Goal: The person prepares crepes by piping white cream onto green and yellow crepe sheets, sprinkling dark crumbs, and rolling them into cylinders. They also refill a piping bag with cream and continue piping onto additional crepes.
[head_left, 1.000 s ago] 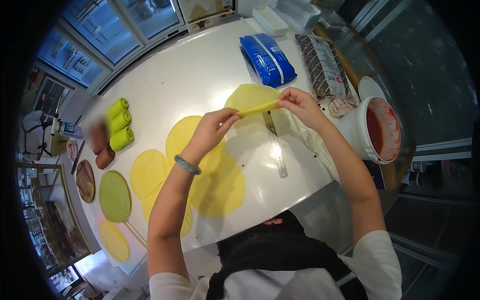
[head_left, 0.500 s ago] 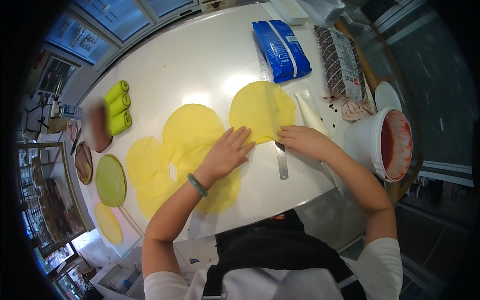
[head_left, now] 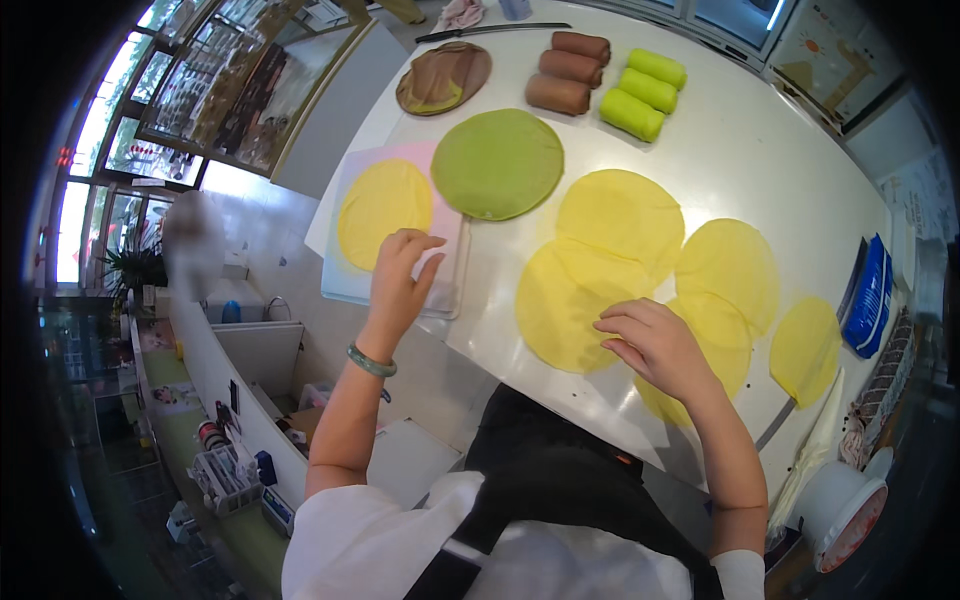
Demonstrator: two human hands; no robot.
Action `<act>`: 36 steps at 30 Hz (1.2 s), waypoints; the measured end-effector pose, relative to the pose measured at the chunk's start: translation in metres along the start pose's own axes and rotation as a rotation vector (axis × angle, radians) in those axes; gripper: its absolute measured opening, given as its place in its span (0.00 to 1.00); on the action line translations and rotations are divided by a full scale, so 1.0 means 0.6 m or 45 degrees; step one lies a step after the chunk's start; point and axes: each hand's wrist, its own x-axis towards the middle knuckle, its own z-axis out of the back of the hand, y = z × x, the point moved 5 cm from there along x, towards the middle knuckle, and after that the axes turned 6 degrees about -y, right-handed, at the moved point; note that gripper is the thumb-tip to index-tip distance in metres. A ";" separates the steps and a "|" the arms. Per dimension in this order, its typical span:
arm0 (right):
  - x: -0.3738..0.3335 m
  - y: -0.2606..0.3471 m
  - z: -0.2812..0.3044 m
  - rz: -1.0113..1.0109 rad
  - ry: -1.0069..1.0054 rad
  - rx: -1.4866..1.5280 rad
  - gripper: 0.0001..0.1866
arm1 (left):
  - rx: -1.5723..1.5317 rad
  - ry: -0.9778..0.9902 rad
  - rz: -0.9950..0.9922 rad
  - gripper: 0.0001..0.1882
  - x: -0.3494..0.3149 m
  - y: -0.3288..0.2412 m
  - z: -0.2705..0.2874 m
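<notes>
Watching a bare left hand (head_left: pixel 402 285) and a bare right hand (head_left: pixel 665 350) by thin, round, pale-yellow sheets (head_left: pixel 622 222)

On my feed, the left hand, a polished green bangle (head_left: pixel 372 361) round its wrist, is at the lower right edge of a yellow round that lies on a flat pink-and-white board (head_left: pixel 447 290). Its fingers are loosely curved and released, thumb apart; I can't tell whether they touch the sheet. The right hand is above the overlapping yellow rounds on the glossy white table (head_left: pixel 820 200), fingers slack and slightly bent, also released; contact there I can't tell either. One more yellow round lies farther right, over a metal ruler (head_left: pixel 775 425). Beyond the left hand I see a flat, round green sheet (head_left: pixel 498 163), and past it, short brown rolls (head_left: pixel 570 68) beside bright-green rolls (head_left: pixel 645 90).
</notes>
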 end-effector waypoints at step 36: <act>0.446 0.004 -0.394 0.388 0.440 -0.119 0.05 | -0.442 0.273 0.081 0.10 -0.027 0.281 0.011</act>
